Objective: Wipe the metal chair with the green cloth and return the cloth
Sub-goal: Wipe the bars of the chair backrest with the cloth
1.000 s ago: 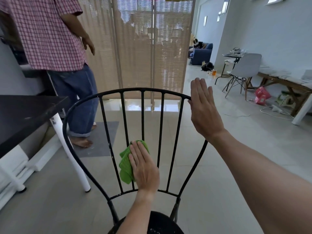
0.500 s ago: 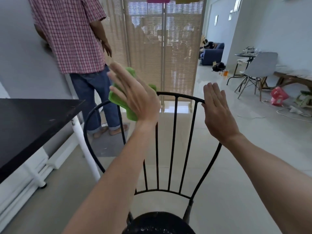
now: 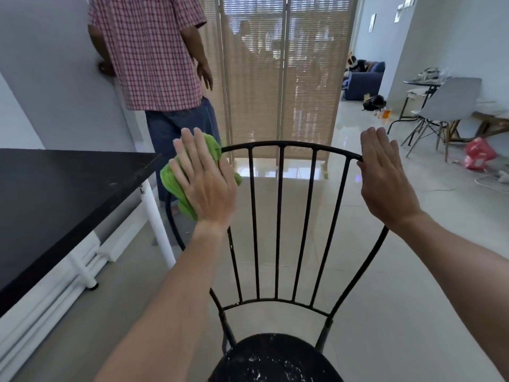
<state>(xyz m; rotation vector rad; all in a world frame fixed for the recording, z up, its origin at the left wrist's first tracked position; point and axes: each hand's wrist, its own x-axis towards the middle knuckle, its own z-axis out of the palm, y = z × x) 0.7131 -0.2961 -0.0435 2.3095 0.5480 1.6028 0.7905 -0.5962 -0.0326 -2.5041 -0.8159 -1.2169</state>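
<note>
Tiled floor (image 3: 413,271), bamboo screen (image 3: 275,78) behind metal chair (image 3: 279,216). Left hand (image 3: 205,183), fingers flat, pressed green cloth (image 3: 172,183) on chair's upper-left frame; right hand (image 3: 385,183), fingers straight, steadied its top-right rail. Wiping step underway; next prob. needed cloth dragged along frame & bars.

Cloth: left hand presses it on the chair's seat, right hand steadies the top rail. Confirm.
Wrong place. The head view shows the left hand pressing the cloth on the chair's backrest, upper left, not the seat; the right hand steadies the top rail.
</note>
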